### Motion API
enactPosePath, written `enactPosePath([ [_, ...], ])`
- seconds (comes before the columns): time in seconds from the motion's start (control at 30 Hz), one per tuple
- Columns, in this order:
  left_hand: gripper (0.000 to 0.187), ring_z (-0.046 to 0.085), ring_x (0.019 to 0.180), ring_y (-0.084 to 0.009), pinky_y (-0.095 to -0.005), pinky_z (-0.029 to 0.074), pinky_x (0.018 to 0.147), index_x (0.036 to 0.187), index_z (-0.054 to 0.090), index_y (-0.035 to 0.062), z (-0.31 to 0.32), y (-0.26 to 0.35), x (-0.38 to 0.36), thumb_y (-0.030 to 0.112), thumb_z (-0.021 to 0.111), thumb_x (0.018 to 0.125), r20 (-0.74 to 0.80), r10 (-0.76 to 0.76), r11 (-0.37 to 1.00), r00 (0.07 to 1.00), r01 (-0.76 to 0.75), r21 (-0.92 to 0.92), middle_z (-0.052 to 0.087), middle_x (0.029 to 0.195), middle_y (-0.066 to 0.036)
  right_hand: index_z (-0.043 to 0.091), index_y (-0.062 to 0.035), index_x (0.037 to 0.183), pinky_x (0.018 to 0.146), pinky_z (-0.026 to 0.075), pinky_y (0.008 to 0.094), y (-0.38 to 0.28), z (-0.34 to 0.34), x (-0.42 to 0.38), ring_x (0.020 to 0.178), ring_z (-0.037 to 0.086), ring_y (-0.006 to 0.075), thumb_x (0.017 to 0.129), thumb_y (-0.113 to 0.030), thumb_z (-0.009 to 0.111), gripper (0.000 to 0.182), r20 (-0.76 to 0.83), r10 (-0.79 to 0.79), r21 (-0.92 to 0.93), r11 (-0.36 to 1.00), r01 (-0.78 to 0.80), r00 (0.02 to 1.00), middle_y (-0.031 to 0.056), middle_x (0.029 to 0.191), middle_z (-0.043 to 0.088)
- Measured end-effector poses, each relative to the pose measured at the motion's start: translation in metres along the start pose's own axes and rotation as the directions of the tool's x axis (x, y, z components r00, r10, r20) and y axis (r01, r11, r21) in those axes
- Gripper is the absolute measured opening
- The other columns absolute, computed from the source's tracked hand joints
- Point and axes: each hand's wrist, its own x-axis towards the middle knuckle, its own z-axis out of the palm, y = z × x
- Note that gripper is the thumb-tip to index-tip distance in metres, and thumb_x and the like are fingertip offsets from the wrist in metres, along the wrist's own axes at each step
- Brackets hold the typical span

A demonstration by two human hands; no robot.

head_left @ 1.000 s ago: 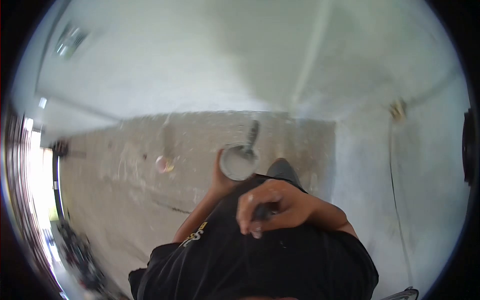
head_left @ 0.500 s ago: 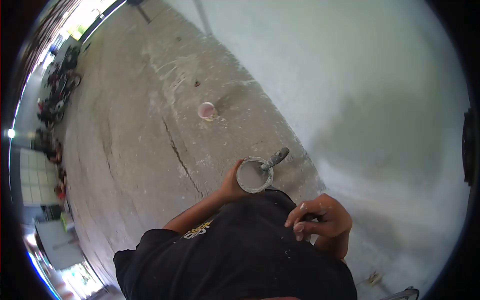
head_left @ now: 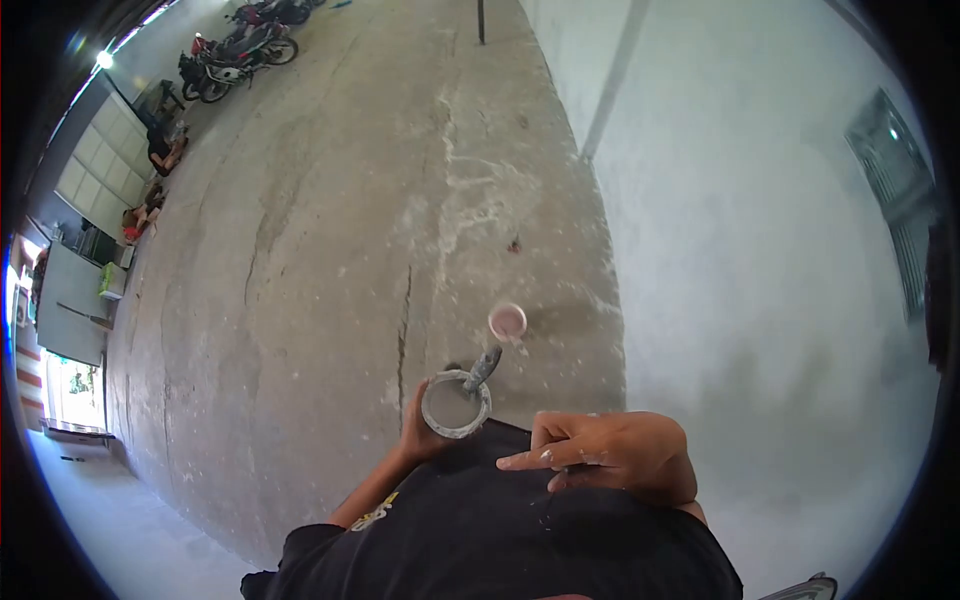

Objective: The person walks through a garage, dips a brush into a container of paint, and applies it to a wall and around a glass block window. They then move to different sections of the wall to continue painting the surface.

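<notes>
My left hand [head_left: 416,432] is wrapped round the side of a small round bucket [head_left: 463,435] with a smeared pale rim. Smooth grey paste [head_left: 450,404] lies inside it. A paste-covered tool handle [head_left: 484,369] sticks up over the far right of the rim; the tool's other end is hidden in the paste. To the right, in front of the black shirt [head_left: 470,530], my right hand [head_left: 625,455] is apart from the bucket. Its fingers are bent inward, the forefinger straighter and pointing left, with white specks on the skin. Something dark shows between fingers and thumb, too small to name.
A pinkish tub [head_left: 508,321] stands on the cracked, spattered concrete floor [head_left: 330,300] beyond the bucket. A pale wall [head_left: 700,250] rises along the right, with a louvred panel [head_left: 890,170] in it. Motorcycles [head_left: 235,62] and seated people [head_left: 165,150] are far off at left.
The view has turned and tilted up, so the wall panel shows. The bucket remains in my left hand. My right hand has turned, its forefinger now straighter and pointing towards the left.
</notes>
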Motion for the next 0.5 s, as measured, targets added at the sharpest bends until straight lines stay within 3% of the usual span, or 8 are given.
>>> enactPosePath([
  [0.13,0.082,0.065,0.109,-0.0252,-0.0383,0.050,0.095,0.126,0.048,-0.0007,-0.070,-0.021,0.066,0.019,0.094,0.062,-0.071,-0.030,0.998,0.997,0.034,0.046,0.066,0.117,-0.016,0.058,-0.0092,0.132,0.078,0.047,0.0284,0.012,-0.081,0.094,0.084,0.054,0.0191,0.089,-0.008,0.072,0.045,-0.060,0.023,0.053,0.998,-0.019,0.998,0.0055,0.097,0.052],
  [0.2,0.082,0.065,0.108,-0.0252,-0.0385,0.050,0.095,0.126,0.047,-0.0011,-0.100,-0.014,0.100,0.019,0.095,0.062,-0.133,-0.016,0.999,0.991,0.022,0.045,0.066,0.117,-0.016,0.064,-0.0034,0.099,0.065,0.050,0.0268,0.015,-0.111,0.129,0.071,0.059,0.0152,0.078,-0.004,0.083,0.028,-0.240,0.041,0.244,0.969,0.020,0.970,0.0065,0.093,0.060],
  [0.23,0.082,0.065,0.109,-0.0256,-0.0390,0.050,0.095,0.126,0.047,-0.0009,-0.114,-0.011,0.114,0.019,0.094,0.062,-0.163,-0.033,0.999,0.986,0.037,0.023,0.066,0.117,-0.016,0.064,-0.0034,0.099,0.065,0.050,0.0268,0.018,-0.129,0.146,0.071,0.059,0.0152,0.078,-0.004,0.083,0.028,-0.236,0.033,0.234,0.972,0.024,0.971,0.0065,0.093,0.060],
  [0.3,0.083,0.064,0.109,-0.0259,-0.0394,0.049,0.096,0.127,0.047,-0.0008,-0.139,-0.013,0.143,0.019,0.094,0.063,-0.185,-0.039,0.999,0.982,0.038,-0.004,0.066,0.116,-0.015,0.059,-0.0058,0.083,0.065,0.051,0.0276,0.029,-0.161,0.176,0.077,0.064,0.0151,0.075,-0.002,0.085,0.028,-0.266,-0.233,0.238,0.924,0.298,0.935,0.0088,0.095,0.065],
  [0.4,0.085,0.064,0.109,-0.0268,-0.0408,0.049,0.096,0.128,0.046,0.0001,-0.161,-0.043,0.186,0.020,0.095,0.062,-0.211,0.012,0.999,0.977,-0.022,-0.046,0.065,0.116,-0.015,0.056,-0.0033,0.087,0.068,0.053,0.0261,0.048,-0.205,0.206,0.084,0.066,0.0140,0.077,0.000,0.083,0.028,-0.150,-0.326,0.216,0.911,0.353,0.933,0.0083,0.099,0.063],
  [0.43,0.086,0.064,0.108,-0.0274,-0.0410,0.049,0.096,0.128,0.046,0.0007,-0.165,-0.062,0.198,0.022,0.095,0.061,-0.253,0.005,1.000,0.967,0.001,0.023,0.065,0.116,-0.015,0.056,-0.0033,0.087,0.068,0.053,0.0261,0.055,-0.216,0.213,0.084,0.066,0.0140,0.077,0.000,0.083,0.028,-0.157,-0.315,0.212,0.915,0.343,0.936,0.0083,0.099,0.063],
  [0.47,0.086,0.064,0.107,-0.0279,-0.0412,0.049,0.096,0.128,0.046,0.0013,-0.169,-0.069,0.210,0.023,0.096,0.061,-0.297,-0.002,0.995,0.955,0.031,0.092,0.065,0.116,-0.015,0.057,-0.0034,0.087,0.069,0.055,0.0263,0.059,-0.228,0.220,0.084,0.068,0.0154,0.077,0.003,0.081,0.027,-0.136,-0.287,0.363,0.876,0.317,0.948,0.0104,0.101,0.063],
  [0.5,0.089,0.062,0.108,-0.0226,-0.0385,0.050,0.094,0.130,0.042,0.0031,-0.173,-0.071,0.227,0.012,0.096,0.059,-0.287,0.017,0.988,0.958,0.027,0.150,0.063,0.118,-0.012,0.057,-0.0035,0.086,0.069,0.057,0.0264,0.061,-0.245,0.226,0.083,0.070,0.0168,0.078,0.006,0.079,0.026,-0.106,-0.267,0.502,0.817,0.283,0.958,0.0125,0.103,0.063],
])
